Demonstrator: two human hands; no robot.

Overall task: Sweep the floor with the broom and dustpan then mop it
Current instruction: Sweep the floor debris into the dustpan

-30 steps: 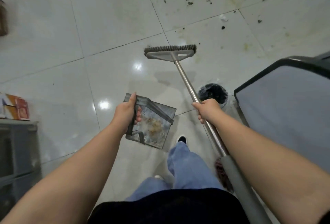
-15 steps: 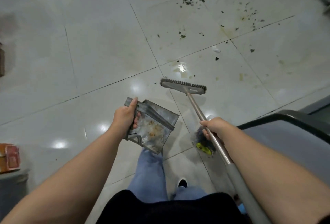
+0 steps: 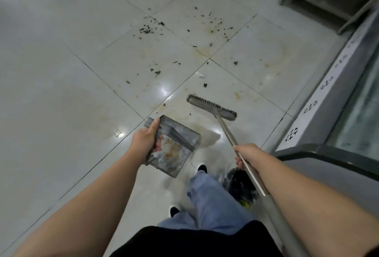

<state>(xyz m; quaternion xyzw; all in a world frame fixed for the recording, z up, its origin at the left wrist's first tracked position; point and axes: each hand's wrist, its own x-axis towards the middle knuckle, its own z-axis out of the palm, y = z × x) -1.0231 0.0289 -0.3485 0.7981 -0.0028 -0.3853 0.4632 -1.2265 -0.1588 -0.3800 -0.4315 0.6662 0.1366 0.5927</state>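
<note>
1. Pale glossy floor tiles (image 3: 61, 84) fill the view, with dark grout lines and bright light reflections.
2. Nearest, blue trouser legs (image 3: 207, 199) and dark shoes stand on the tiles.
3. Left hand (image 3: 144, 144) holds the grey dustpan (image 3: 174, 150) off the floor, fingers curled round its edge, thumb along the handle; orange-brown residue sits inside.
4. Right hand (image 3: 246, 154) grips the metal shaft of the broom (image 3: 212, 108), fingers wrapped round it; the bristle head is ahead of the dustpan.
5. Beyond the broom head, dark debris (image 3: 147, 30) and yellowish stains are scattered over the tiles.
6. At right runs a grey freezer cabinet (image 3: 328, 100).
</note>
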